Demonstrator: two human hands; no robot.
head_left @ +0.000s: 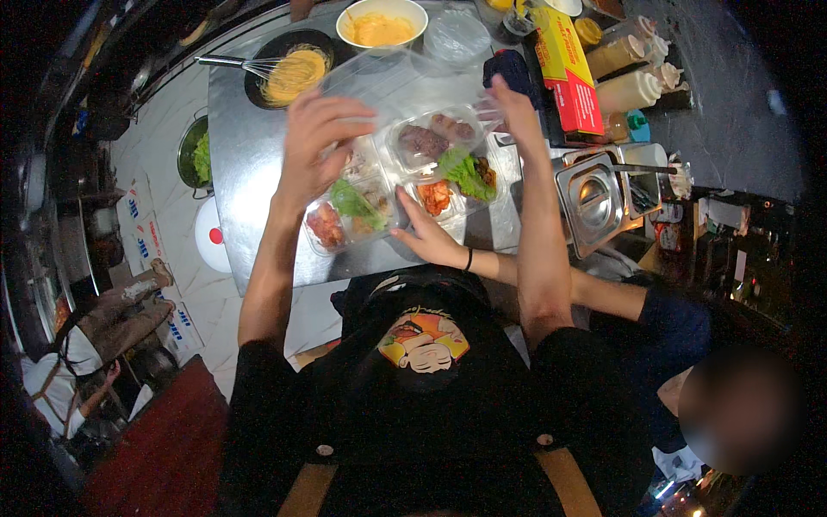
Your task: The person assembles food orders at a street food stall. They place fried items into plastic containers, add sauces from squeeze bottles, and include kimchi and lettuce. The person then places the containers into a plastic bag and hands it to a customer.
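A clear plastic lid (392, 76) is raised and tilted over the far side of two clear food trays. My left hand (323, 142), smeared by motion, is at the lid's left side with its fingers curled. At the right side, my right hand (515, 112) pinches the lid's edge. The right tray (403, 148) holds dark meat patties (431, 138), a lettuce leaf (465, 174) and reddish kimchi-like food (434, 197). In the left tray (332, 247) lie lettuce (349, 200) and reddish pieces (326, 226). A co-worker's hand (431, 241) touches the trays' near side.
A black bowl (258, 90) with a whisk (245, 63) and a white bowl (382, 19) hold yellow sauce at the back. To the right stand a red-yellow box (568, 73), squeeze bottles (627, 90) and a lidded metal pan (590, 202). A co-worker leans in at right.
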